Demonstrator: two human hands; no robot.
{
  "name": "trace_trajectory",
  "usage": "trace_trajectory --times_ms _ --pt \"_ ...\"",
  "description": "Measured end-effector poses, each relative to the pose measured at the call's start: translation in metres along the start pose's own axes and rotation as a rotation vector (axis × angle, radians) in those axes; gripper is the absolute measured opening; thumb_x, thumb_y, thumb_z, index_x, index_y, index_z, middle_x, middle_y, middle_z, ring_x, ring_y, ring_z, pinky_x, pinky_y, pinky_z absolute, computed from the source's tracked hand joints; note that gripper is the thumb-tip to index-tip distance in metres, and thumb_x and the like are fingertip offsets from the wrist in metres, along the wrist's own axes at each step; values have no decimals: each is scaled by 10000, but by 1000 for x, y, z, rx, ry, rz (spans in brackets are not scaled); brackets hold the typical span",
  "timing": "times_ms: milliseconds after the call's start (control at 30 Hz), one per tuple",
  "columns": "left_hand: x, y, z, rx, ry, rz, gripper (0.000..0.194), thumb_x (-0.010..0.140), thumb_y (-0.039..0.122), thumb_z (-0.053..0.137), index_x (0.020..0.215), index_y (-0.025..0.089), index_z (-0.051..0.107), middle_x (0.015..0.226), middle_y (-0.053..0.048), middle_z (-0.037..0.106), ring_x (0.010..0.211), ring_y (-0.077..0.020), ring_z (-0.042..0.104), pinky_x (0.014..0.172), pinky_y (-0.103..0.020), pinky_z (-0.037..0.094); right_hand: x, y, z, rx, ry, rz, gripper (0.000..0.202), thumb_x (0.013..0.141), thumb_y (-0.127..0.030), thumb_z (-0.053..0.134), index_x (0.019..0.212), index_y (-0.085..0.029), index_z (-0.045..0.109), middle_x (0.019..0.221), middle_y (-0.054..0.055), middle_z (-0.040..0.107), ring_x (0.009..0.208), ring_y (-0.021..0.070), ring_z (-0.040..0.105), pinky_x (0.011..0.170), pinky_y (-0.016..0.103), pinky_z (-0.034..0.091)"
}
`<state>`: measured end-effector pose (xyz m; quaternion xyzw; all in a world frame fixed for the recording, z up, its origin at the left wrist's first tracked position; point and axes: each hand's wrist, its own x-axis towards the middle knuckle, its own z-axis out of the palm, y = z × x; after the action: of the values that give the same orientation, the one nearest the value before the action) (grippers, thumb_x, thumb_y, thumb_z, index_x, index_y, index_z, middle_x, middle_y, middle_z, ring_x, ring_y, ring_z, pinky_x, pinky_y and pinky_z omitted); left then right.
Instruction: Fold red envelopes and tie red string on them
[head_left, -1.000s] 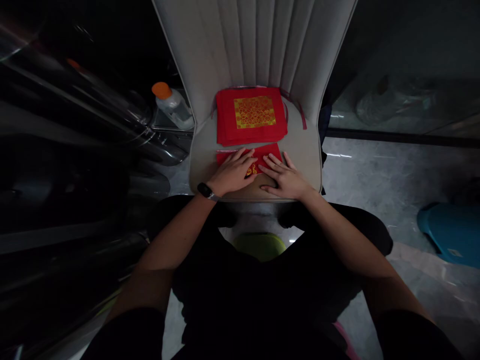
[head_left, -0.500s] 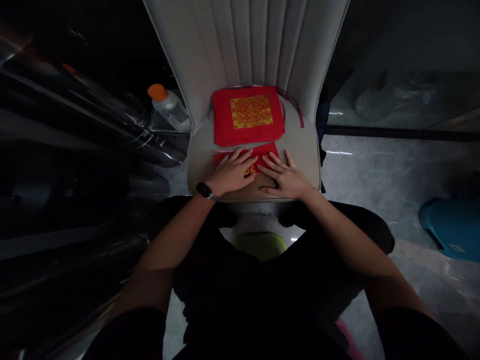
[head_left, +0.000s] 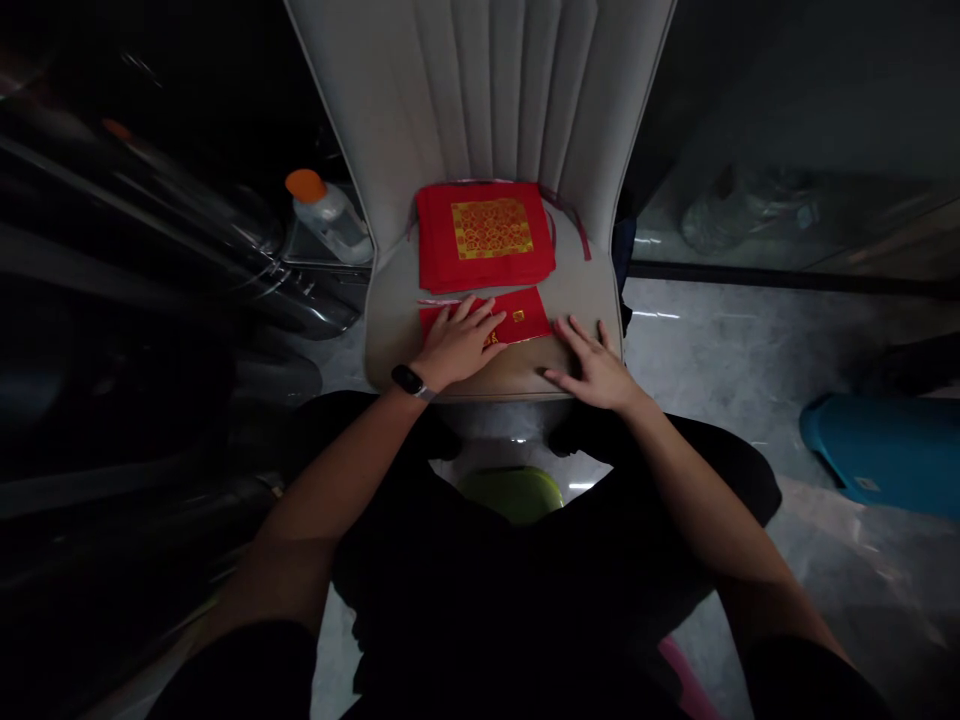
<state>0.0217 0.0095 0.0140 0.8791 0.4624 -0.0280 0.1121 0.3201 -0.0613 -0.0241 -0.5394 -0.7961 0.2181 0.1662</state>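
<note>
On the chair seat lies a red envelope (head_left: pixel 531 306) with gold markings, its left part covered by my left hand (head_left: pixel 463 342). That hand rests on it with the fingers spread, a dark watch on the wrist. My right hand (head_left: pixel 594 368) is off the envelope, just to its right, palm down over the seat with fingers apart and nothing held. Behind the envelope sits a stack of red bags (head_left: pixel 435 240), the top one printed with a square gold pattern. Dark red ribbons (head_left: pixel 576 228) trail from the stack's right side.
The grey chair (head_left: pixel 390 345) has a tall ribbed back. To its left stands a bottle (head_left: pixel 334 225) with an orange cap. A blue plastic object (head_left: pixel 885 450) is on the floor at right, and a green one (head_left: pixel 511 492) shows between my legs.
My right hand has slid right off the envelope onto the seat, uncovering a gold mark. The left hand stays on the envelope. The whole view has shifted slightly.
</note>
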Motion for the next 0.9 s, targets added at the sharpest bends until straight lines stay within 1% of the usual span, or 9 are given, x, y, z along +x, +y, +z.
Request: trace_trajectory --times_ms 100,167,233,333,433,533,700,800,900 --pt "0 -1 1 -7 10 6 607 1131 510 503 1674 237 510 1787 -77 416 1674 -384 317 1334 -626 296 5 12 -12 50 242 104 710 1086 -577 539 1672 -182 469 1634 165 615 1557 326 550 1345 617 320" --pt "1 -1 1 -11 19 10 604 1125 506 515 1668 240 521 1781 -82 427 1667 -392 328 1326 -634 303 14 12 -15 17 339 132 588 1100 -505 518 1565 -155 594 1553 182 683 1515 326 593 1303 583 390" --pt "1 -2 2 -16 27 12 595 1119 502 530 1657 249 537 1773 -85 439 1658 -397 343 1315 -641 315 25 4 -12 -17 307 81 527 1102 -446 513 1518 -149 638 1540 177 694 1535 321 572 1298 566 393" --pt "1 -3 4 -23 47 26 582 1114 494 538 1642 250 558 1764 -88 455 1645 -393 360 1307 -644 325 41 -19 -2 -58 146 -39 522 1091 -397 553 1542 -145 624 1644 163 606 1578 307 519 1323 550 350" --pt "1 -4 6 -29 73 41 583 1111 494 537 1635 241 567 1759 -92 462 1638 -381 366 1309 -633 325 48 -34 5 -120 78 -3 515 1088 -371 575 1537 -128 641 1627 183 618 1494 350 575 1237 567 422" --pt "-1 -6 6 -35 85 50 582 1109 492 535 1627 229 576 1760 -86 462 1634 -378 370 1313 -632 319 47 -29 7 -184 52 8 454 1097 -370 574 1472 -154 710 1563 164 678 1411 374 602 1147 565 469" --pt "-3 -6 4 -52 89 55 573 1112 490 514 1614 225 590 1764 -73 455 1634 -384 371 1315 -643 309 37 -12 15 -230 81 -32 449 1145 -366 472 1470 -191 728 1571 119 682 1441 341 595 1161 534 458" --pt "-3 -5 3 -80 81 39 584 1112 524 492 1609 237 599 1764 -71 457 1640 -392 364 1315 -653 306 28 -10 20 -273 87 -38 497 1153 -433 440 1533 -222 683 1658 108 603 1543 350 521 1240 563 400" --pt "-3 -3 4 -83 83 20 594 1107 546 497 1604 240 609 1762 -68 461 1643 -403 360 1320 -647 301 17 -9 20 -333 80 -18 625 1126 -576 461 1639 -234 566 1763 100 464 1651 395 377 1329 649 267"
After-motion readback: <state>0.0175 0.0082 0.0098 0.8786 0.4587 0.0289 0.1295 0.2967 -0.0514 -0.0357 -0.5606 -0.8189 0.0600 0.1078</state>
